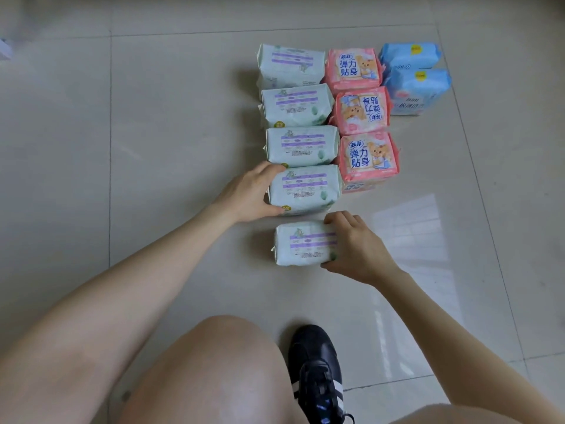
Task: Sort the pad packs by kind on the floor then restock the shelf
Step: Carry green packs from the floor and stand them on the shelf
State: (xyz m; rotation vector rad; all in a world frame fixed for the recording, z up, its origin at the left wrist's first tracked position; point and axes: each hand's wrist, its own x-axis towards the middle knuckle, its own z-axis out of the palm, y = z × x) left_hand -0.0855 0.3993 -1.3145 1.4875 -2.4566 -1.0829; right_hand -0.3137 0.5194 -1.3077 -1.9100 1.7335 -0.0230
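Observation:
Pad packs lie in three columns on the tiled floor. Several pale green packs form the left column. My left hand (249,195) grips the left end of the fourth green pack (305,189), fingers over its top edge and thumb under its near edge. My right hand (356,246) grips the right end of the nearest green pack (301,244), which lies a little apart from the row. Three pink packs (362,110) make the middle column. Two blue packs (412,76) sit at the far right.
My bare knee (214,362) and a black shoe with white stripes (318,371) are near the bottom, just short of the nearest pack. Bare beige tiles (153,117) spread to the left and right of the columns. A white object's edge (4,48) shows at far left.

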